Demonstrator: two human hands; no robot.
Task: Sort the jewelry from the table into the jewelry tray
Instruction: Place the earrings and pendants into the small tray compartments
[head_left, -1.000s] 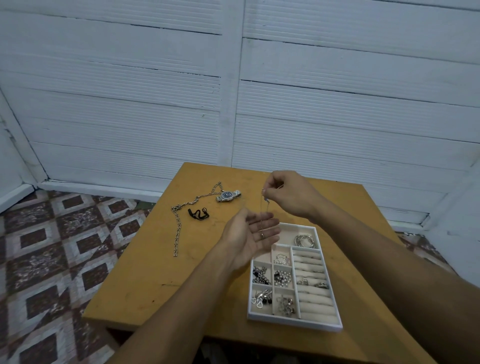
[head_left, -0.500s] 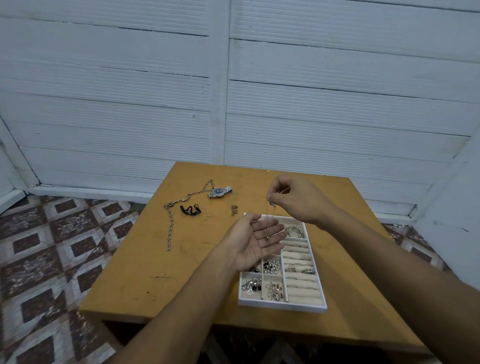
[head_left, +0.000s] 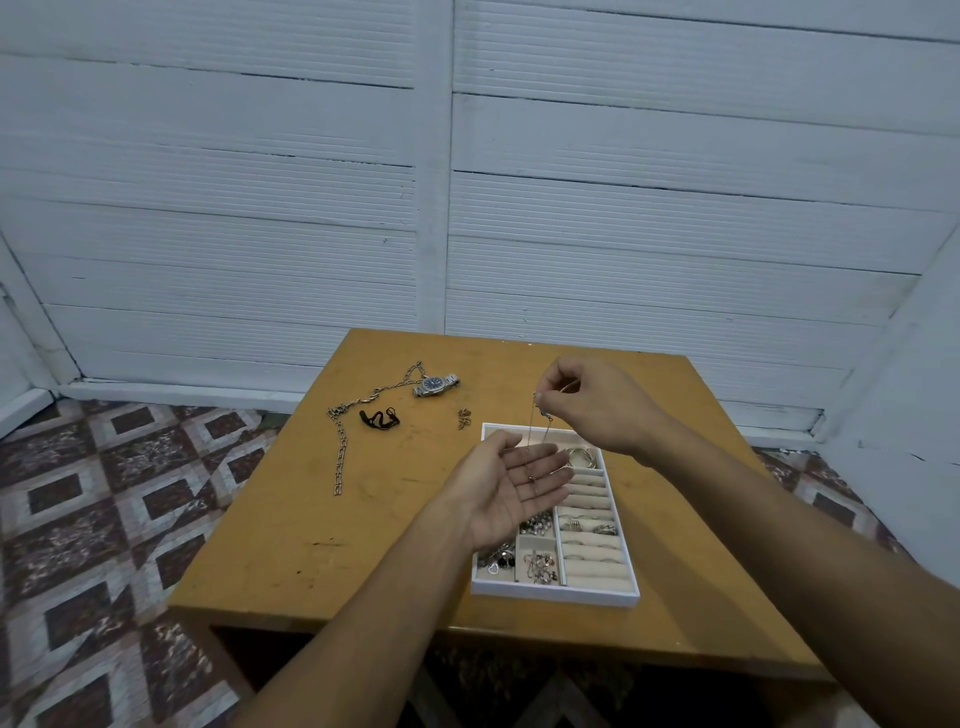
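Jewelry unsorted: heavy chain (head_left: 340, 457), black band (head_left: 381, 420), watch (head_left: 435, 385) and small metal piece (head_left: 464, 418) lie on the table (head_left: 311, 545), left of and beyond the tray (head_left: 556, 597)
Left hand (head_left: 506, 486): flat, palm up over the tray's far-left corner, gripping nothing; it hides the compartments beneath
Necklace (head_left: 530, 447): hangs above the tray, its lower end on the left palm; may slip off, knot, or snag pieces already stored; too thin to trace fully
Right hand (head_left: 592, 402): pinches the necklace's top, above the tray's far edge
Tray contents: small, hard to identify
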